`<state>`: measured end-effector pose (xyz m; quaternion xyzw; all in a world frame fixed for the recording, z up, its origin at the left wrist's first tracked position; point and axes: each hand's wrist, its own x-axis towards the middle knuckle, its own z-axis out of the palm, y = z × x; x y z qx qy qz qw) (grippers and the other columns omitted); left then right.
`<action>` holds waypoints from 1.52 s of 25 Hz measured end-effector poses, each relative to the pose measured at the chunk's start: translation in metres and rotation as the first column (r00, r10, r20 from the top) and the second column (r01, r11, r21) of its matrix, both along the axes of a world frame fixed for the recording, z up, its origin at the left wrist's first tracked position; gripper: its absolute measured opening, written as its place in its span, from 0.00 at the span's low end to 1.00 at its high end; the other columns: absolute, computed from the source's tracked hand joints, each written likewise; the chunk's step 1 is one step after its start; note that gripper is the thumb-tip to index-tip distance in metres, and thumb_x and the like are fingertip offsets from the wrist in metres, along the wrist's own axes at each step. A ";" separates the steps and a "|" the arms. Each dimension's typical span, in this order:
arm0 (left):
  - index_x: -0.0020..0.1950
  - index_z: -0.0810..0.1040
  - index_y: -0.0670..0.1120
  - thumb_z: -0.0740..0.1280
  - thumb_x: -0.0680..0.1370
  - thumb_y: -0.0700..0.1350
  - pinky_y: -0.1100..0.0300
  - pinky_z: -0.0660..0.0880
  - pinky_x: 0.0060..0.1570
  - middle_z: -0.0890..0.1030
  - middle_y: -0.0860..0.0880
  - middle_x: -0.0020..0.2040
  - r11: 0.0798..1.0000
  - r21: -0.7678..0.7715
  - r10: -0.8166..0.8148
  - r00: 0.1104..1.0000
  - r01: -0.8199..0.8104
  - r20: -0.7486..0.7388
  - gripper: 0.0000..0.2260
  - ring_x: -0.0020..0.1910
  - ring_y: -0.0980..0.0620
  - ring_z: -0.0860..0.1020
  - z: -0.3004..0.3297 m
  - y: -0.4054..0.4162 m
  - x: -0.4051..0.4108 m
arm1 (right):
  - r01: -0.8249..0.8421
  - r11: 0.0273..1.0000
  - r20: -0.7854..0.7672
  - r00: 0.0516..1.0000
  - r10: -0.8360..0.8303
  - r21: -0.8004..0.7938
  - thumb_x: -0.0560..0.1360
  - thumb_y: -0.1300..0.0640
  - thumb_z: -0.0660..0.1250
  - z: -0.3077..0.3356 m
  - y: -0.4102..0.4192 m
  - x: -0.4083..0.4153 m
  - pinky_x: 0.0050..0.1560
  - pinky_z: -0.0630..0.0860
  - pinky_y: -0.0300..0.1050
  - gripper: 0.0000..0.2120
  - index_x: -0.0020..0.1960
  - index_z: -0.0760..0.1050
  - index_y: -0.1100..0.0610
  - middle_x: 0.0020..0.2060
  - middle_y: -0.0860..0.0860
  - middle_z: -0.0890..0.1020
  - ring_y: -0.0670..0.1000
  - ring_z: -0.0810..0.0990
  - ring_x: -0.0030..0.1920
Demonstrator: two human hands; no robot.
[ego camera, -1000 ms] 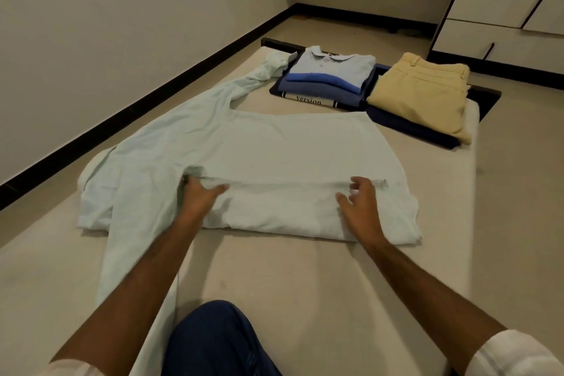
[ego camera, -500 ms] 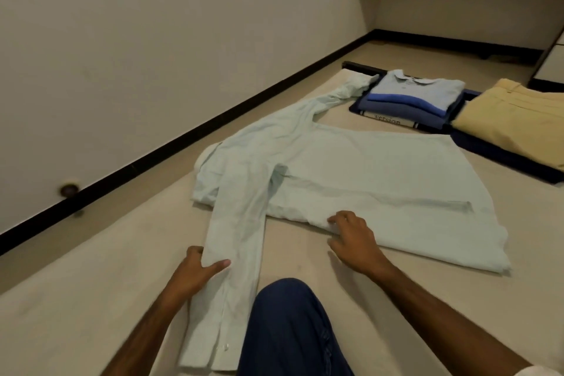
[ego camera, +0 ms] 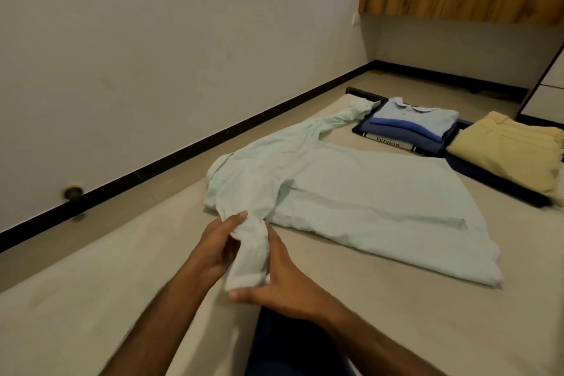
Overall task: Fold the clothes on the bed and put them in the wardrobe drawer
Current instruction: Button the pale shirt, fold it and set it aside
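Observation:
A pale mint long-sleeved shirt (ego camera: pixel 351 192) lies spread on the beige mattress (ego camera: pixel 396 299), its lower hem folded up. Its near sleeve (ego camera: pixel 251 253) is bunched between both hands just in front of me. My left hand (ego camera: pixel 218 249) grips the sleeve's left side, fingers curled over the top. On the right side and under the cuff end my right hand (ego camera: pixel 276 279) holds it, thumb beneath. The far sleeve stretches toward a folded stack of blue shirts (ego camera: pixel 409 128). Folded tan trousers (ego camera: pixel 506 152) lie on a dark garment at the right.
A wall with a black skirting runs along the left, with a round door stop (ego camera: pixel 73 192) low on it. A wooden ledge (ego camera: pixel 457 6) sits under the window at the back. The wardrobe's white edge (ego camera: pixel 546 85) shows far right. My blue-clad knee (ego camera: pixel 290 345) is below.
The near sleeve lay flat beside my knee; both hands have come together on it and gathered it up. My right hand left the shirt's folded hem. The view tilted up and left.

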<state>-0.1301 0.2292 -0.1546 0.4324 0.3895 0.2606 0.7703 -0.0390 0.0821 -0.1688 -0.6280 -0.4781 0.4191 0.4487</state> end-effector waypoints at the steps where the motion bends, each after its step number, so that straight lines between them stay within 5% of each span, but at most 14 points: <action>1: 0.63 0.78 0.38 0.70 0.78 0.43 0.45 0.79 0.59 0.83 0.39 0.57 0.999 -0.040 0.025 0.996 -0.022 0.085 0.16 0.55 0.40 0.83 0.009 -0.007 0.009 | 0.116 0.993 -0.138 0.984 -0.114 0.013 0.59 0.32 0.81 0.001 0.000 0.002 0.72 0.71 0.50 0.63 0.80 0.44 0.36 0.77 0.38 0.60 0.42 0.66 0.74; 3: 0.64 0.76 0.41 0.66 0.79 0.40 0.47 0.79 0.59 0.83 0.40 0.58 0.994 -0.103 0.071 0.958 -0.044 0.277 0.13 0.56 0.42 0.83 0.021 -0.017 0.022 | 0.283 0.955 -0.467 0.836 -0.288 -0.083 0.58 0.29 0.80 0.004 -0.004 0.023 0.70 0.73 0.56 0.59 0.80 0.53 0.43 0.73 0.44 0.71 0.48 0.76 0.68; 5: 0.64 0.75 0.42 0.63 0.80 0.38 0.50 0.80 0.55 0.84 0.41 0.57 0.987 -0.156 0.103 0.905 -0.041 0.412 0.12 0.54 0.44 0.83 0.028 -0.027 0.036 | 0.277 0.942 -0.659 0.676 -0.331 -0.189 0.66 0.31 0.75 0.003 -0.012 0.051 0.69 0.73 0.58 0.44 0.75 0.68 0.49 0.65 0.51 0.81 0.54 0.82 0.62; 8: 0.60 0.77 0.40 0.61 0.79 0.36 0.53 0.81 0.50 0.83 0.40 0.57 0.982 -0.188 0.089 0.882 -0.001 0.462 0.11 0.52 0.44 0.83 0.016 -0.044 0.051 | 0.315 0.913 -0.736 0.548 -0.397 -0.258 0.72 0.42 0.74 -0.006 -0.024 0.070 0.70 0.73 0.59 0.29 0.69 0.77 0.55 0.60 0.56 0.83 0.58 0.82 0.63; 12: 0.62 0.77 0.41 0.64 0.78 0.39 0.51 0.82 0.47 0.83 0.41 0.58 0.991 -0.126 0.019 0.900 0.040 0.435 0.13 0.54 0.44 0.82 -0.003 -0.056 0.053 | 0.474 0.861 -0.871 0.328 -0.366 -0.184 0.75 0.54 0.74 -0.004 -0.028 0.078 0.61 0.80 0.58 0.25 0.69 0.75 0.59 0.63 0.60 0.81 0.60 0.82 0.62; 15: 0.59 0.79 0.44 0.73 0.67 0.52 0.54 0.75 0.38 0.82 0.44 0.50 0.991 -0.041 -0.120 0.973 0.130 0.197 0.22 0.43 0.49 0.80 -0.022 -0.049 0.050 | 0.562 0.809 -0.832 0.356 -0.426 -0.173 0.76 0.56 0.73 0.009 -0.026 0.093 0.43 0.85 0.49 0.21 0.68 0.76 0.60 0.58 0.58 0.85 0.56 0.85 0.55; 19: 0.58 0.77 0.43 0.62 0.77 0.65 0.49 0.76 0.43 0.83 0.42 0.52 0.978 -0.196 -0.078 0.996 0.069 -0.041 0.26 0.48 0.42 0.81 -0.050 -0.010 0.062 | 0.590 0.803 -0.706 0.535 -0.465 -0.082 0.79 0.57 0.70 0.052 -0.009 0.135 0.35 0.82 0.42 0.18 0.68 0.74 0.60 0.59 0.60 0.84 0.55 0.86 0.48; 24: 0.64 0.68 0.41 0.63 0.81 0.55 0.42 0.77 0.43 0.79 0.39 0.52 0.958 -0.284 0.022 0.999 -0.028 -0.026 0.20 0.47 0.40 0.81 -0.055 0.063 0.103 | 0.529 0.848 -0.511 0.733 -0.449 0.013 0.82 0.60 0.65 0.135 0.011 0.204 0.40 0.84 0.44 0.14 0.67 0.73 0.61 0.54 0.57 0.84 0.52 0.87 0.42; 28: 0.62 0.70 0.38 0.58 0.81 0.44 0.39 0.76 0.48 0.79 0.37 0.51 0.980 -0.197 -0.019 0.998 0.007 -0.062 0.13 0.49 0.39 0.80 -0.039 0.102 0.149 | 0.573 0.816 -0.480 0.736 -0.477 0.068 0.81 0.60 0.66 0.168 0.027 0.257 0.50 0.84 0.51 0.17 0.69 0.72 0.60 0.58 0.58 0.84 0.56 0.86 0.51; 30: 0.62 0.71 0.39 0.58 0.80 0.41 0.38 0.75 0.56 0.77 0.38 0.56 0.985 -0.157 0.070 0.998 -0.068 0.007 0.12 0.53 0.38 0.78 -0.030 0.122 0.170 | 0.590 0.802 -0.430 0.750 -0.502 0.093 0.82 0.60 0.65 0.178 0.038 0.274 0.45 0.84 0.48 0.16 0.69 0.73 0.58 0.58 0.57 0.83 0.56 0.84 0.53; 33: 0.60 0.74 0.44 0.60 0.80 0.44 0.39 0.72 0.58 0.76 0.43 0.60 0.975 -0.127 0.195 0.977 -0.183 0.090 0.11 0.60 0.42 0.76 -0.025 0.140 0.194 | 0.654 0.748 -0.426 0.712 -0.558 0.112 0.81 0.64 0.62 0.185 0.037 0.302 0.37 0.83 0.45 0.16 0.68 0.75 0.59 0.54 0.55 0.84 0.54 0.83 0.50; 38: 0.64 0.74 0.44 0.65 0.79 0.57 0.37 0.73 0.61 0.79 0.41 0.56 0.951 -0.263 0.187 0.980 -0.164 0.063 0.20 0.58 0.41 0.77 -0.075 0.136 0.189 | 0.746 0.657 -0.445 0.555 -0.703 -0.108 0.77 0.65 0.64 0.102 -0.051 0.335 0.52 0.84 0.52 0.16 0.63 0.79 0.56 0.54 0.53 0.86 0.56 0.84 0.56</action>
